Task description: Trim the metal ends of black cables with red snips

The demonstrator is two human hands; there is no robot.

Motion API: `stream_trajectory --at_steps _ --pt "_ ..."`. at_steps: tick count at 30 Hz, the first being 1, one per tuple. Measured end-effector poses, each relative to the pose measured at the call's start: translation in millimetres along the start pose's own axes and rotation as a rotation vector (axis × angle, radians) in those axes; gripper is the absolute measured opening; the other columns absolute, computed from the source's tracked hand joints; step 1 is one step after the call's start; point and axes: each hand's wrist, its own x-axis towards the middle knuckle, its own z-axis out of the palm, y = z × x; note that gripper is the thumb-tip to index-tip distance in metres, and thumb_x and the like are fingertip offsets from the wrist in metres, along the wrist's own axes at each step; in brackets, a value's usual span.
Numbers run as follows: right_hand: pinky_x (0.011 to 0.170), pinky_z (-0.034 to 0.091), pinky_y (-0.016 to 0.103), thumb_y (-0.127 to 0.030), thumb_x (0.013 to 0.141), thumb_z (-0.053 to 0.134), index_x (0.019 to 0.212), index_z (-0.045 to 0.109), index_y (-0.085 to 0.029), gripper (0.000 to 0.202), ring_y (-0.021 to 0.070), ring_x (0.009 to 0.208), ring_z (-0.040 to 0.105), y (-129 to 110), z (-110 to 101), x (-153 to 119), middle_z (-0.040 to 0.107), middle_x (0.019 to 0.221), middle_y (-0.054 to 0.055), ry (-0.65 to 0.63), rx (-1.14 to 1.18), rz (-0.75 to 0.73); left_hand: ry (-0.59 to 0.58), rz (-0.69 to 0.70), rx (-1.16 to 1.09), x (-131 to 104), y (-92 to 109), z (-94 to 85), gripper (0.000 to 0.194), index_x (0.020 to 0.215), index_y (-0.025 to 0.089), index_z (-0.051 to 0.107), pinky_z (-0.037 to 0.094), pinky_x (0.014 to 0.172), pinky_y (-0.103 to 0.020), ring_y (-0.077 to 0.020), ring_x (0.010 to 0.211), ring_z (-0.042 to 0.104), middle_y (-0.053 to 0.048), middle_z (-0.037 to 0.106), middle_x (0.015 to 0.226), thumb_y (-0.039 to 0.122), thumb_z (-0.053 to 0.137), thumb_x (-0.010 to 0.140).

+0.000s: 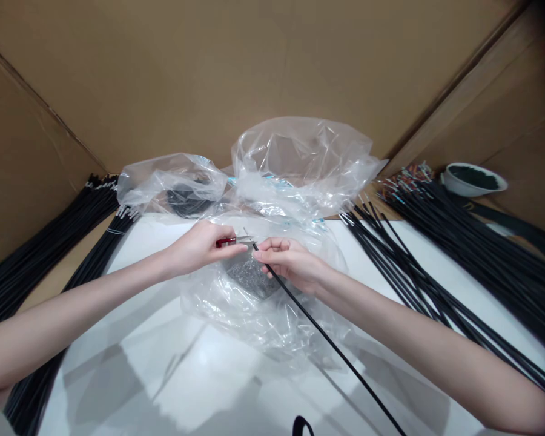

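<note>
My left hand [209, 245] is closed around a small red-handled cutting tool [226, 242], its metal jaws pointing right. In my right hand [288, 260] a black cable [318, 327] is pinched near its end between thumb and fingers. The cable tip meets the tool's jaws, and a thin light strand sticks up there. From my right hand the cable runs down to the lower right edge of the view. Beneath both hands lies an open clear plastic bag [254, 315] with a heap of small silvery pieces [252, 275] in it.
Bundles of black cables [91, 254] lie on the left. More black cables [404, 266] spread over the right, beside a white bowl [475, 180] of dark material. Behind the hands stand puffed clear bags [300, 163]. Cardboard walls [236, 72] enclose the white table [163, 369].
</note>
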Motion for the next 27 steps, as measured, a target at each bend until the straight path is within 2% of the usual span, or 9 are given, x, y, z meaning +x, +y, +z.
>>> stream_trajectory --at_steps 7,11,17,20,27 --pt "0.048 0.039 0.022 -0.028 0.045 0.084 0.065 0.056 -0.016 0.037 0.0071 0.044 0.051 2.5 -1.7 -1.1 0.055 0.05 -0.007 0.013 -0.009 -0.043 -0.045 -0.011 -0.047 3.6 3.1 5.2 0.041 0.059 0.013 0.044 0.02 0.046 -0.019 -0.0053 0.048 0.027 0.006 0.033 0.05 0.046 0.048 0.084" --pt "0.047 0.038 0.021 -0.027 0.047 0.083 0.066 0.055 -0.016 0.036 0.0066 0.044 0.052 1.6 -0.3 -2.9 0.056 0.051 -0.007 0.02 -0.009 -0.049 -0.07 -0.031 -0.174 3.7 0.9 7.1 0.042 0.058 0.014 0.042 0.02 0.044 -0.018 -0.0053 0.048 0.026 0.005 0.031 0.052 0.047 0.048 0.084" --pt "0.047 0.038 0.021 -0.027 0.047 0.083 0.065 0.055 -0.015 0.035 0.0063 0.044 0.051 0.3 2.6 -3.2 0.054 0.05 -0.007 0.046 -0.029 -0.051 -0.175 -0.185 -0.411 2.9 -1.4 8.1 0.043 0.062 0.015 0.043 0.022 0.035 -0.016 -0.0047 0.037 0.029 0.007 0.031 0.045 0.053 0.044 0.084" --pt "0.048 0.038 0.021 -0.027 0.047 0.083 0.066 0.055 -0.015 0.035 0.0064 0.045 0.051 0.3 2.0 -2.4 0.055 0.052 -0.006 0.053 -0.041 -0.046 -0.146 -0.187 -0.404 2.8 -2.5 5.4 0.042 0.062 0.015 0.044 0.022 0.035 -0.016 -0.0044 0.037 0.029 0.007 0.03 0.046 0.052 0.045 0.083" --pt "0.048 0.038 0.022 -0.025 0.048 0.082 0.066 0.054 -0.016 0.034 0.0064 0.044 0.051 -0.8 2.2 -3.5 0.056 0.053 -0.006 0.065 -0.056 -0.054 0.028 0.02 -0.116 0.2 -2.8 3.8 0.039 0.061 0.013 0.047 0.023 0.047 -0.017 -0.0055 0.051 0.03 0.005 0.035 0.054 0.046 0.05 0.083"
